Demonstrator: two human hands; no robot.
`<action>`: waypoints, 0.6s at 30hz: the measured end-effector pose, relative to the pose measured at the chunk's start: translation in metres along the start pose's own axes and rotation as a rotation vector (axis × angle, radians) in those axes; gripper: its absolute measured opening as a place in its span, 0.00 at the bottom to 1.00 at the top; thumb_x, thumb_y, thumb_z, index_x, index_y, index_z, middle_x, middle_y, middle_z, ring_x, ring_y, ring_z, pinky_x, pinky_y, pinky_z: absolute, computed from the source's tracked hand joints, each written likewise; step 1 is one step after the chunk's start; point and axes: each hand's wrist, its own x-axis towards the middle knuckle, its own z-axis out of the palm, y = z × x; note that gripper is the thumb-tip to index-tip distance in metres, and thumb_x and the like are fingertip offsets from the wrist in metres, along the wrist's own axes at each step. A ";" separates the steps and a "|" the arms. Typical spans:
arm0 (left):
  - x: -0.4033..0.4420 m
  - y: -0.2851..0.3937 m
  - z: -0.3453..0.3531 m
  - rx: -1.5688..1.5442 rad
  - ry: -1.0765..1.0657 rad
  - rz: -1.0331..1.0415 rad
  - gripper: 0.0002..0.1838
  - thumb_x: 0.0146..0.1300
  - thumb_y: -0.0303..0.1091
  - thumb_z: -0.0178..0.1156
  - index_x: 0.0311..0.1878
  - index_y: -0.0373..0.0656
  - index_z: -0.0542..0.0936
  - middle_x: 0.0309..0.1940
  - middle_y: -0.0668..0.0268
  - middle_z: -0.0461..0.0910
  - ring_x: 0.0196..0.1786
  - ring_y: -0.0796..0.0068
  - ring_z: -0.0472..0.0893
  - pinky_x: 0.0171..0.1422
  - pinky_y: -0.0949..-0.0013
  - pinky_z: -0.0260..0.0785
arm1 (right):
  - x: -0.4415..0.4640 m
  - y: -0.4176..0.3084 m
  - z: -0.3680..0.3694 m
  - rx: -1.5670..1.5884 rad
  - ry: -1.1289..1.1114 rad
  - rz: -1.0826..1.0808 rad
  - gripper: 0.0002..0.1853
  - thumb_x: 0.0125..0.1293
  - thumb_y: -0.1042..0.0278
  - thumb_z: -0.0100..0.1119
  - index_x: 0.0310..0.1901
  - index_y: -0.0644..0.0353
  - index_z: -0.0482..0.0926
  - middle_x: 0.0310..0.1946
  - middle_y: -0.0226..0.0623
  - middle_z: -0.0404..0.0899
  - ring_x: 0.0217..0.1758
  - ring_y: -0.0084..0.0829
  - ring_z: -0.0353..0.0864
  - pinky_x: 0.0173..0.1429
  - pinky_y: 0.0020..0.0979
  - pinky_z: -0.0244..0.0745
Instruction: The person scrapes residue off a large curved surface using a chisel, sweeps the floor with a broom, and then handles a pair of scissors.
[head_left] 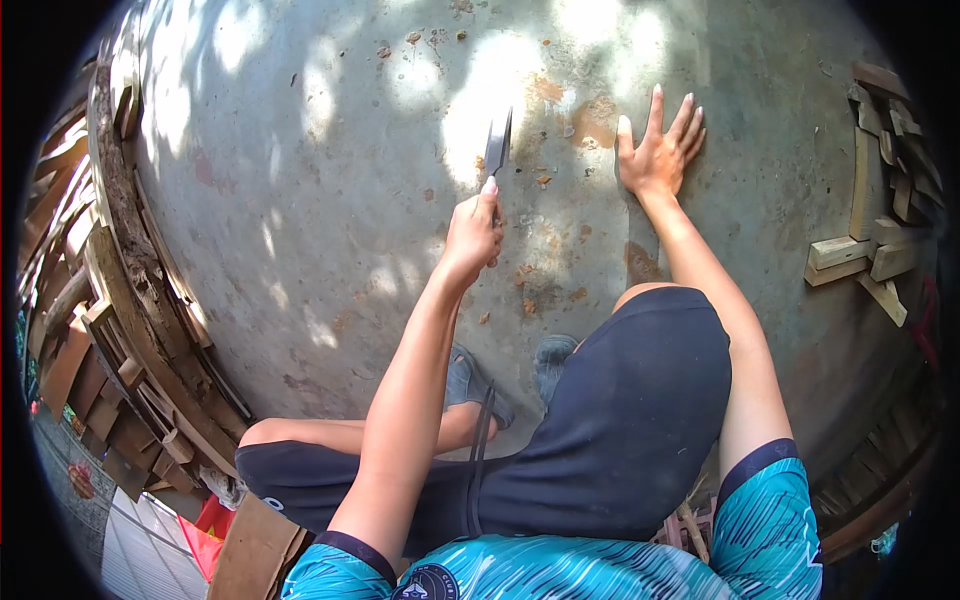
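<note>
Head view leads us first to the left hand (475, 230), its fingers curled around the near end of a slim, dark-grey metal tool (497, 147) that narrows toward its far end. We see the tool pointing away from the body; whether its tip touches down, we cannot tell, since a patch of bright white sunlight (505, 72) washes over that spot. The right hand (660, 162) grasps nothing: its fingers are splayed, palm down, apparently resting on the weathered grey concrete floor (375, 325), to the right of the tool.

Our main worry is that bare, spread hand. Should the tool skid sideways on the hard surface, we judge that the thumb, its nearest digit, is most exposed. Glare could make us misplace the tip, and a loosening grip could let it twist. Small dry brown scraps (543, 181) lie near the tool and might make it slip. Farther back, a blue-grey sandal (464, 380) could be struck by a careless pull toward the body. Rough brown stacked wood (125, 290) at the left and pale cut timber (838, 252) at the right lie well apart, so we expect little trouble there.
</note>
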 end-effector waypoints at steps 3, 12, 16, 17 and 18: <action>0.016 0.020 0.002 -0.103 -0.022 -0.038 0.25 0.74 0.57 0.45 0.30 0.45 0.67 0.12 0.73 0.61 0.12 0.80 0.60 0.15 0.69 0.53 | -0.001 0.000 0.000 0.026 -0.003 0.009 0.39 0.65 0.41 0.50 0.75 0.46 0.55 0.76 0.61 0.40 0.79 0.62 0.37 0.78 0.61 0.32; 0.000 0.019 -0.002 -0.055 -0.090 -0.108 0.26 0.72 0.62 0.46 0.36 0.46 0.68 0.14 0.75 0.58 0.13 0.83 0.57 0.17 0.72 0.52 | -0.001 0.001 0.000 0.034 0.014 0.013 0.41 0.58 0.45 0.57 0.73 0.48 0.59 0.75 0.60 0.41 0.78 0.62 0.38 0.78 0.61 0.33; 0.002 0.026 -0.017 0.047 -0.218 0.005 0.21 0.74 0.57 0.46 0.48 0.46 0.71 0.18 0.77 0.62 0.17 0.85 0.62 0.21 0.75 0.56 | -0.001 0.002 -0.002 0.022 -0.002 0.009 0.43 0.55 0.46 0.60 0.72 0.50 0.60 0.76 0.59 0.42 0.78 0.62 0.38 0.78 0.61 0.34; 0.001 0.024 -0.017 0.046 -0.187 0.036 0.20 0.75 0.55 0.47 0.47 0.46 0.71 0.19 0.76 0.63 0.17 0.84 0.63 0.21 0.75 0.58 | 0.000 0.002 -0.001 0.023 -0.002 0.017 0.42 0.57 0.45 0.60 0.73 0.48 0.59 0.76 0.58 0.41 0.79 0.60 0.38 0.78 0.59 0.34; 0.000 0.016 -0.019 0.047 -0.154 0.061 0.19 0.75 0.54 0.47 0.46 0.46 0.71 0.20 0.76 0.65 0.17 0.84 0.65 0.21 0.75 0.60 | 0.000 0.002 -0.001 0.026 -0.008 0.027 0.42 0.58 0.45 0.59 0.73 0.47 0.57 0.76 0.56 0.41 0.79 0.58 0.38 0.78 0.58 0.33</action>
